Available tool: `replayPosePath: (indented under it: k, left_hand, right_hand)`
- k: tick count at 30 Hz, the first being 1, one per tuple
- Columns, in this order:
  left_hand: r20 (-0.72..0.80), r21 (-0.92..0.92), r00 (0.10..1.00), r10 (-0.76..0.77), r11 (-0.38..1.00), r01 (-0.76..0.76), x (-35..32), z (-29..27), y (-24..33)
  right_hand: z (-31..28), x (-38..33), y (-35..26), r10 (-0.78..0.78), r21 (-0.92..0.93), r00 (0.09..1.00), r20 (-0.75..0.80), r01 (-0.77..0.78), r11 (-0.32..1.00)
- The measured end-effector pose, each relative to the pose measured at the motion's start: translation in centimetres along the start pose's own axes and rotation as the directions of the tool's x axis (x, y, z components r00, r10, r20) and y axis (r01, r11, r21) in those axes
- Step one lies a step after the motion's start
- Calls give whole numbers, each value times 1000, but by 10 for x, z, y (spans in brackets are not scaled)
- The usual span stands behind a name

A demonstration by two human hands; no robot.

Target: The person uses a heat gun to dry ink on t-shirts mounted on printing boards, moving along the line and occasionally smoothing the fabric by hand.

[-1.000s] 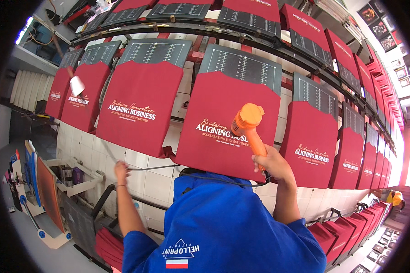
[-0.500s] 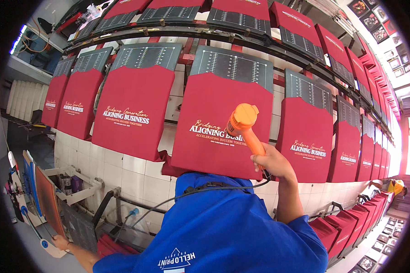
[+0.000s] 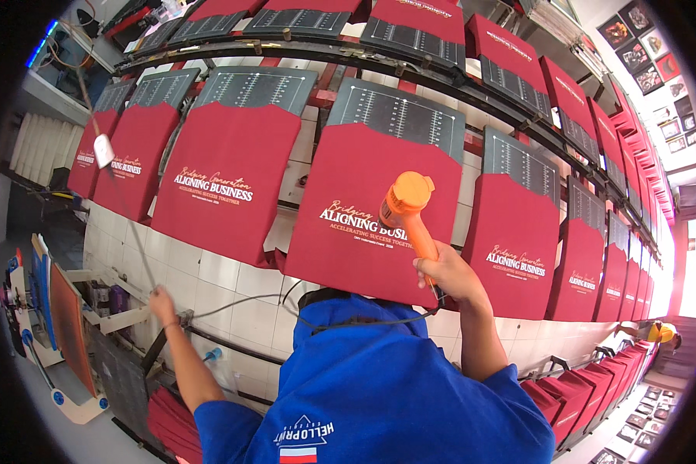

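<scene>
Orange heat gun [image 3: 407,209] smooth plastic; red shirts [image 3: 367,209] matt cloth.

A screen-printing workshop: long rows of red shirts [image 3: 367,209] with printed lettering stretched over dark ruled platens [image 3: 398,116] on a metal rack [image 3: 301,50], a framed screen [image 3: 66,325] at the left, and an orange heat gun [image 3: 410,213] held over a print.

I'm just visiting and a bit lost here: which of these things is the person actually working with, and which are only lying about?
In use:
- orange heat gun, held in right hand
- its black cord, at left hand
- red printed fabric under the nozzle

Lying about:
- other red pieces on boards
- stacked red fabric
- framed pictures
</scene>
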State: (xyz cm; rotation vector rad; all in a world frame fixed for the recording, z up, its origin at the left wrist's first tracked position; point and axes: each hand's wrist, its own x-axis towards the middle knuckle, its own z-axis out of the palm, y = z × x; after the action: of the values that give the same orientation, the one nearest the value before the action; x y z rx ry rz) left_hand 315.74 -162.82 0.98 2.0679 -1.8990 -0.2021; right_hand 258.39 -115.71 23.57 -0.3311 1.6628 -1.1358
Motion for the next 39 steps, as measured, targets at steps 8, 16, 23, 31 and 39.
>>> replayPosePath:
  k: [8, 16, 23, 31, 39]
  left_hand:
    - [191, -301, 940, -283, 895, 330, -69, 103, 234]
    - [-119, -162, 947, -300, 946, 279, -103, 119, 263]
    - [-137, -184, 943, -302, 944, 275, -107, 113, 269]
    - [-75, -198, 938, -338, 927, 319, -110, 102, 280]
    - [-82, -177, 931, -356, 924, 338, -106, 104, 278]
  right_hand:
    - [4, -4, 6, -9, -1, 998, -55, 9, 1000]
    - [12, -12, 2, 18, 48, 997, -77, -14, 999]
    - [-4, -16, 10, 52, 27, 997, -52, -51, 998]
    - [1, -13, 15, 47, 28, 996, -74, -45, 999]
    - [5, -17, 19, 24, -29, 986, -165, -29, 999]
